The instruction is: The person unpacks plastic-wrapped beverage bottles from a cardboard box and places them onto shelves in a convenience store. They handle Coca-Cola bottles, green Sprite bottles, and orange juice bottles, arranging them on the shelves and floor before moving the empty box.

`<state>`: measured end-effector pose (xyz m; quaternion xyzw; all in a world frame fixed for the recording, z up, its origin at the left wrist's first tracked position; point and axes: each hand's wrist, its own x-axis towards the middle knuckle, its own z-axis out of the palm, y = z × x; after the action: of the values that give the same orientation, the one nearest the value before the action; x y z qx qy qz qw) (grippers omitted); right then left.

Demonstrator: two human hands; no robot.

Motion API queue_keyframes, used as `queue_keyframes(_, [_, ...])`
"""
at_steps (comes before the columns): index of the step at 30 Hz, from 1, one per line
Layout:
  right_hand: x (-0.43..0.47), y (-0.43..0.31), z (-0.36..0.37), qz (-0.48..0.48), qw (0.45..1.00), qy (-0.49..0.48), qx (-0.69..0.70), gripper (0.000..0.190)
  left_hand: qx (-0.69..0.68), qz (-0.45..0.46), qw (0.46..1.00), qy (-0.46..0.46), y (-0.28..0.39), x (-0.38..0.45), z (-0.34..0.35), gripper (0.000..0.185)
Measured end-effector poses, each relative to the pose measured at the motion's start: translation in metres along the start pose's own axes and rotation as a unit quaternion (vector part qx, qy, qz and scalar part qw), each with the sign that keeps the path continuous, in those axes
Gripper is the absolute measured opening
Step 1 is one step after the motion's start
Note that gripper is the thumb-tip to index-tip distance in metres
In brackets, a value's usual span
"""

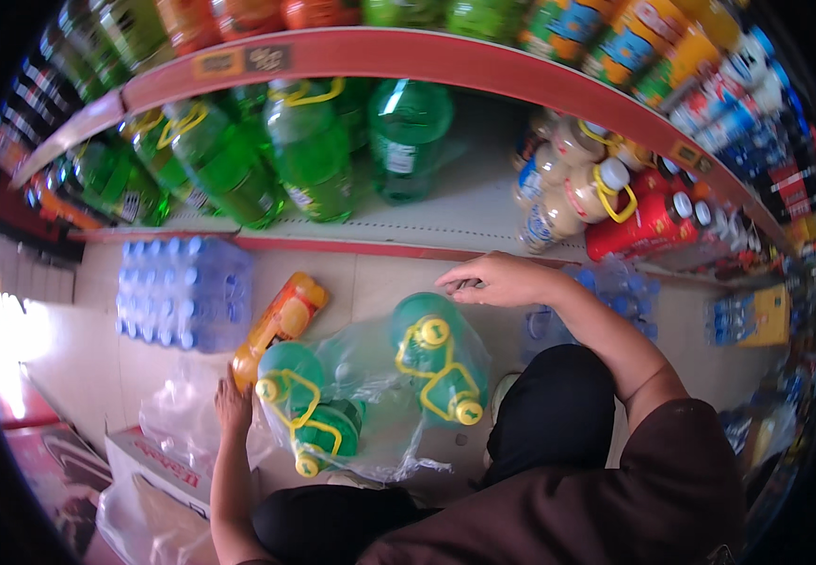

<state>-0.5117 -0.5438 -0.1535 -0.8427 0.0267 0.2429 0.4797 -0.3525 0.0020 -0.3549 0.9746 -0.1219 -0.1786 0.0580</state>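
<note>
My left hand (232,404) is at the cap end of an orange drink bottle (282,321) lying on the floor; whether its fingers grip the bottle is unclear. Above the clear plastic wrap (372,367), my right hand (482,279) hovers with nothing in it, fingers partly curled. Large green soda bottles with yellow caps and carrying handles stand in that wrap, two on the right (443,367) and several on the left (330,427). On the lower shelf, a big green bottle (410,141) is nearest a gap beside more green soda bottles (228,166).
A shrink-wrapped pack of water bottles (185,293) sits on the floor at left. Below it lie loose clear plastic (185,406) and a white carton (160,462). More wrapped water bottles (623,296) stand behind my right arm. The red shelf edge (379,53) curves overhead.
</note>
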Motion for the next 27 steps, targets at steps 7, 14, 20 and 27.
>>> queue_keyframes(7, [-0.015,0.037,-0.002,0.01,0.999,0.031,0.042,0.042,-0.276,0.032,0.956,-0.09,-0.06,0.021,0.048,0.038])
queue_keyframes(14, [-0.008,0.051,0.005,-0.041,0.994,0.051,0.086,0.043,-0.18,0.14,0.972,0.054,0.009,-0.011,-0.059,0.059])
queue_keyframes(20, [0.01,0.055,0.016,-0.1,0.99,0.063,0.071,0.042,-0.097,0.17,0.979,0.061,0.112,0.009,-0.173,0.04])
queue_keyframes(27, [-0.012,0.071,0.025,-0.109,0.977,0.147,0.107,0.039,0.066,0.299,0.944,0.123,0.249,0.024,-0.214,0.029])
